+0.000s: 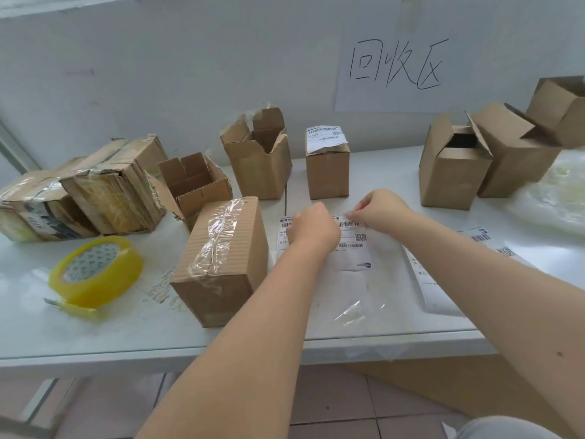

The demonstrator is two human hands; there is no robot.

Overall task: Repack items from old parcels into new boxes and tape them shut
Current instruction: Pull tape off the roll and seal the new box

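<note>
Right hand (380, 210) pinching top edge of shipping label (353, 248), which lies flat on table (126, 327) just right of taped box (221, 264). Left hand (311, 231) curled over label's left part; fingertips hidden, can't tell grip.

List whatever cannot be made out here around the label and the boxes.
Head view only:
White shipping label: print too small; left part hidden by the left hand.
Left hand's fingers: behind the hand's own back, grip unclear.
Taped brown cardboard box: sealed, contents hidden.
Open brown cardboard box: dark thing inside, lost in shadow.
Far-right brown carton: cut off by the frame edge.
</note>
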